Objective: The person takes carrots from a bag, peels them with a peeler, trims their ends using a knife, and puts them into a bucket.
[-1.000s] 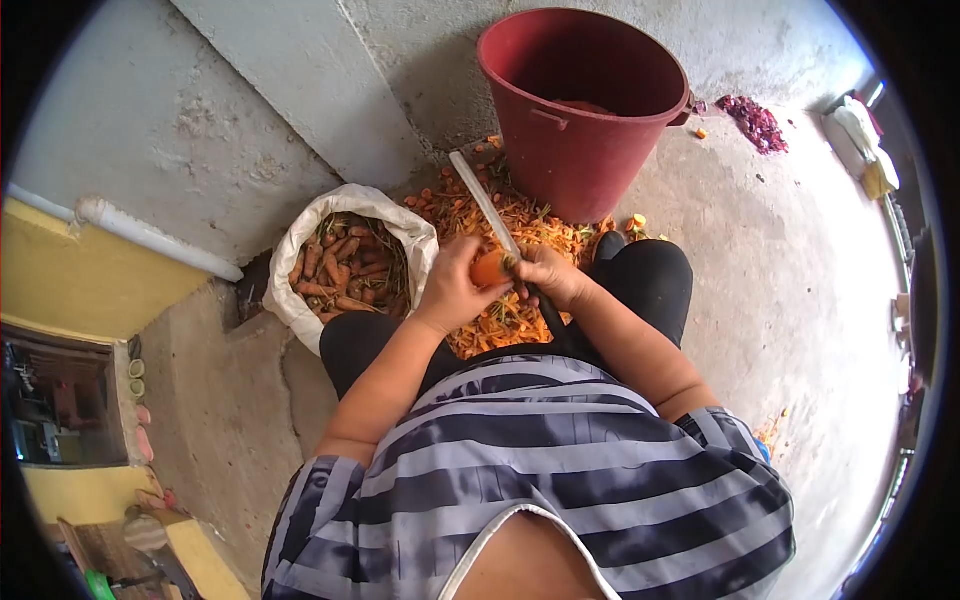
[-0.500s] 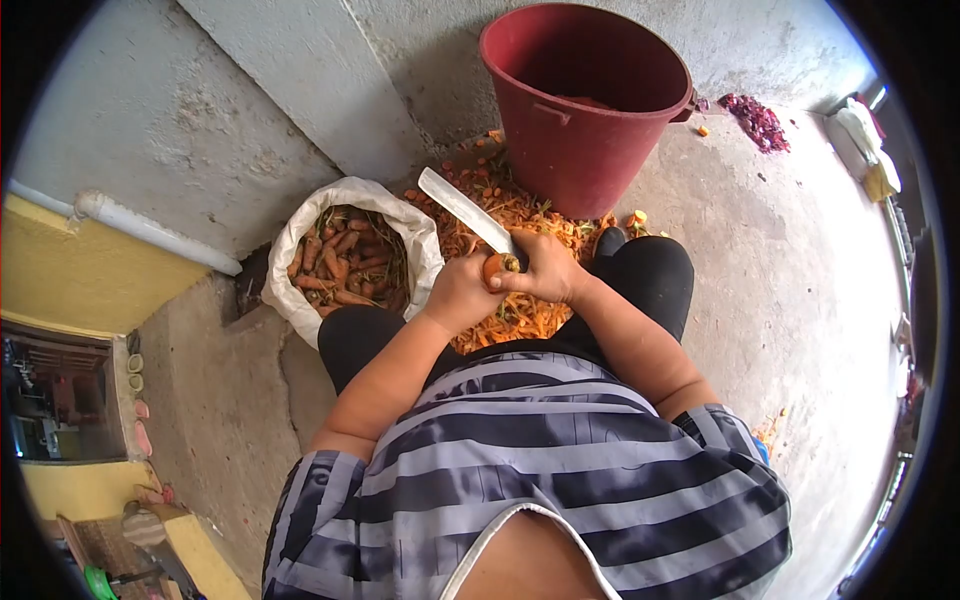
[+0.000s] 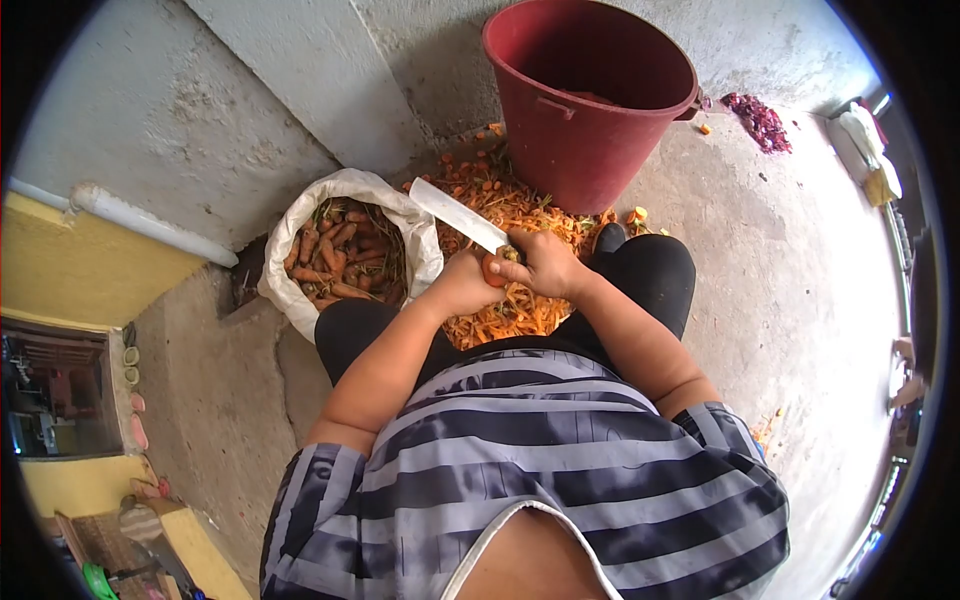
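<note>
My left hand (image 3: pixel 467 284) is closed around a carrot (image 3: pixel 494 268), whose stem end points up toward my right hand. My right hand (image 3: pixel 545 264) grips a knife with a broad pale blade (image 3: pixel 458 216); the handle is hidden in my fingers. The blade points up and to the left, and my right thumb rests against the carrot's top. Below both hands lies a heap of orange carrot peelings (image 3: pixel 515 315) between my legs. Left of my left hand, an open white sack (image 3: pixel 424 240) holds many unpeeled carrots (image 3: pixel 340 250).
A tall red bucket (image 3: pixel 590 150) stands on the peelings ahead, with something reddish inside. Dark red scraps (image 3: pixel 757 122) lie by the wall at the right. A grey wall (image 3: pixel 290 100) rises in front, and a white pipe (image 3: pixel 155 228) runs along the left.
Both hands stay together on the carrot and knife. The blade has tipped slightly to the left, and the left hand has turned a little around the carrot.
</note>
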### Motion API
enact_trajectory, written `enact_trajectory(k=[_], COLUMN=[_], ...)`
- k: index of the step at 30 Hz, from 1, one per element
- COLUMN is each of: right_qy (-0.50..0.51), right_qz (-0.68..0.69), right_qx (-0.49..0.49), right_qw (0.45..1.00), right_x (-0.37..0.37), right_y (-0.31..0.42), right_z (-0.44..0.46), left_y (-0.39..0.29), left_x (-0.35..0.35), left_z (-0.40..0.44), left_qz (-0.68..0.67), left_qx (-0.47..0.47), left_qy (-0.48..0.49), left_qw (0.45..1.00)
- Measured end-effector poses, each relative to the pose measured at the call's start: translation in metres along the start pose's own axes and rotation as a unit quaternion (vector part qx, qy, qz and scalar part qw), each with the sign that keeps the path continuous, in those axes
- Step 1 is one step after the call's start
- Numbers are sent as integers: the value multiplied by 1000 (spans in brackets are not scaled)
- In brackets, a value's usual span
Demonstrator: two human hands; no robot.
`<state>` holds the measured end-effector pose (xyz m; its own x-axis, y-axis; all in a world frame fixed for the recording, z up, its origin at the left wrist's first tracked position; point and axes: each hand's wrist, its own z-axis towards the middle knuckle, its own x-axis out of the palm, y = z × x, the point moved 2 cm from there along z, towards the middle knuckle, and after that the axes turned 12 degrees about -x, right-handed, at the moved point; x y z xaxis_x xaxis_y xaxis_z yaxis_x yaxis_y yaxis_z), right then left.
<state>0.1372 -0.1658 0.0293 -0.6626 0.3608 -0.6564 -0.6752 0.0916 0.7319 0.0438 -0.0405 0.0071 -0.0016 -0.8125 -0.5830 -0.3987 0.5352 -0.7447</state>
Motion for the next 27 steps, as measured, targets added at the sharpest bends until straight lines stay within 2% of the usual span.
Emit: enact_trajectory(k=[3, 4, 6, 7, 8, 9, 10, 12, 14, 16, 17, 18, 19, 20, 22, 24, 27], right_qy=[-61, -72, -96, -24, -36, -29, -21, -42, -66, -97, -107, -104, -97, -88, -88, -90, -90], right_qz=[-13, 65, 218, 387, 563, 598, 631, 608, 583, 554, 538, 527, 517, 506, 497, 486, 500], right_qx=[55, 96, 174, 275, 314, 344, 371, 423, 461, 480, 477, 474, 475, 477, 487, 493, 490], right_qw=[997, 991, 955, 880, 764, 723, 681, 671, 665, 673, 686, 697, 706, 713, 713, 716, 709], right_x=[20, 26, 34, 39, 43, 43, 44, 53, 64, 67, 71, 69, 70, 74, 73, 77, 80], right_y=[-9, -13, -25, -40, -50, -60, -71, -92, -104, -106, -116, -121, -124, -127, -125, -130, -139], right_z=[5, 6, 12, 12, 11, 7, 3, -1, -6, -6, -4, -1, -1, -1, 4, 8, 13], left_y=[-4, -2, 7, 10, 15, 22, 32, 40, 38, 43, 47, 33, 4, -21, -78, -118, -118], left_x=[6, 7, 9, 9, 8, 8, 9, 8, 4, 0, -4, -19, -36, -61, -106, -146, -178], left_z=[4, 5, 9, 11, 13, 17, 22, 27, 26, 42, 60, 73, 82, 97, 113, 98, 81], left_qz=[62, 75, 32, -1, -35, -53, -103, -202, -306, -392, -404, -428, -501, -495, -544, -539, -423], left_qx=[-85, -117, -85, -61, -37, -4, -19, -51, -178, -289, -288, -281, -245, -145, 31, 123, 147], left_qy=[-145, -189, -202, -197, -191, -179, -147, -83, 9, 72, 85, 93, 56, 104, 108, 97, 13], left_qw=[984, 972, 975, 979, 980, 982, 984, 975, 935, 870, 864, 854, 828, 851, 831, 828, 894])
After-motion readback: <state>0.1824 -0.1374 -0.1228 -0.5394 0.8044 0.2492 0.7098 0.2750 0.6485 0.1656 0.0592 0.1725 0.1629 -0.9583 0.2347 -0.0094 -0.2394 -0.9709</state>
